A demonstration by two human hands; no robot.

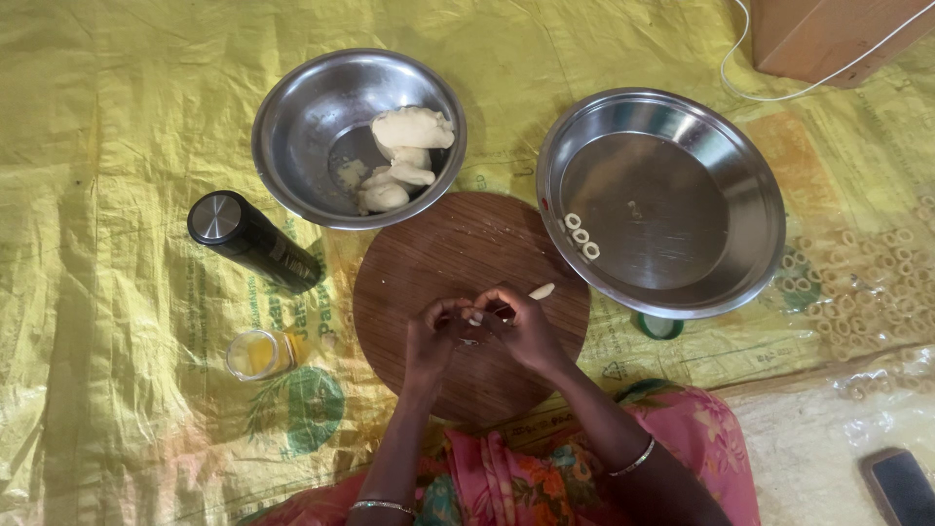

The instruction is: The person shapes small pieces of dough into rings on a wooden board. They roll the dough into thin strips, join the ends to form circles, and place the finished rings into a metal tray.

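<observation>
Both hands meet over a round wooden board (429, 253). My left hand (431, 339) and my right hand (519, 323) pinch a thin pale strip of dough (541, 290) between their fingertips; its free end sticks out to the right. Behind the board stands a steel bowl (302, 117) holding lumps of white dough (404, 146). To the right a wide steel plate (682, 282) holds three small dough rings (580, 235) near its left rim.
A black cylindrical bottle (253, 241) lies left of the board, with a small jar of yellow liquid (258, 354) below it. Everything rests on a yellow plastic sheet (107, 195). Many dough rings (867, 273) lie at right; a phone (901, 485) and a cardboard box (828, 34) sit at the corners.
</observation>
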